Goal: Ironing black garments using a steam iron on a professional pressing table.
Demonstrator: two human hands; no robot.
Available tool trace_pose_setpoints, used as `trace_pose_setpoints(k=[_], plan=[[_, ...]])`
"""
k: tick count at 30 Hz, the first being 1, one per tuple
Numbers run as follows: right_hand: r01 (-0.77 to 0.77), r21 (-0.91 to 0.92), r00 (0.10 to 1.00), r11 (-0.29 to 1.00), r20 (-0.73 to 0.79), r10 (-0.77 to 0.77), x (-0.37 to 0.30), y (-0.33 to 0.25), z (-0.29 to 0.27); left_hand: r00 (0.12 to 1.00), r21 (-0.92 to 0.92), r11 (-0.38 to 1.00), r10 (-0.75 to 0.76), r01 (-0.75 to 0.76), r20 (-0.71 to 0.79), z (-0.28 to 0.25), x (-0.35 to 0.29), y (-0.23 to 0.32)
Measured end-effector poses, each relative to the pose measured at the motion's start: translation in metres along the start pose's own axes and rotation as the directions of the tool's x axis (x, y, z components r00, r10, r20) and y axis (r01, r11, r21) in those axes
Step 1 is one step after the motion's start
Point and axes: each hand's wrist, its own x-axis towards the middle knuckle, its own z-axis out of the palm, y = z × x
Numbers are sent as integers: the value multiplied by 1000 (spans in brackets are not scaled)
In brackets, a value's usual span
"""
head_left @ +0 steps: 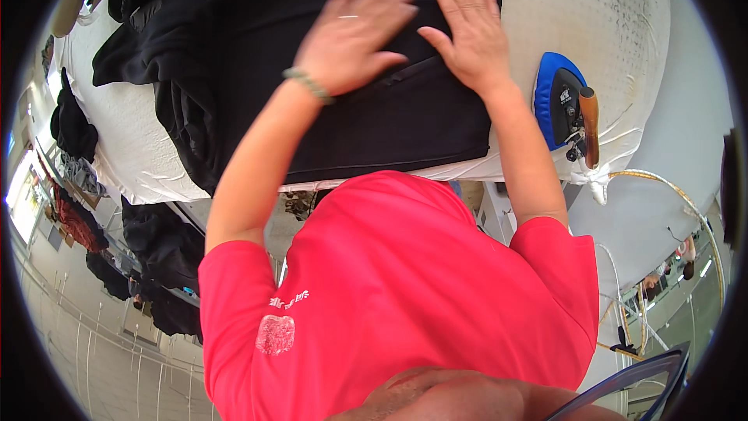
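A black garment lies spread over a white-covered pressing table, its left part bunched in folds. My left hand, with a beaded bracelet at the wrist, is over the cloth with fingers stretched out, slightly blurred. My right hand rests flat near the garment's right edge, fingers extended and thumb out. Neither hand grips anything. A short slit, perhaps a pocket opening, shows in the cloth below and between the hands. To the right of my right forearm sits a blue-edged steam iron with a wooden handle.
A hose runs from beside the iron off the table's right side. More dark garments hang or lie to the left, beyond the table's edge. People are at work far off at the lower right.
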Motion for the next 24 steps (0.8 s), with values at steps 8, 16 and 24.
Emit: trace_pose_setpoints(k=[8, 16, 24], plan=[[-65, -172, 997, 983, -58, 55, -5, 11, -3, 904, 126, 901, -393, 415, -167, -27, -153, -98], [-217, -126, 964, 968, -182, 192, -43, 4, -13, 998, 54, 998, -8, 11, -59, 9, -27, 23], [-533, -79, 845, 843, -5, 534, -200, -103, -34, 982, 73, 994, 97, -86, -162, 54, 52, 64]])
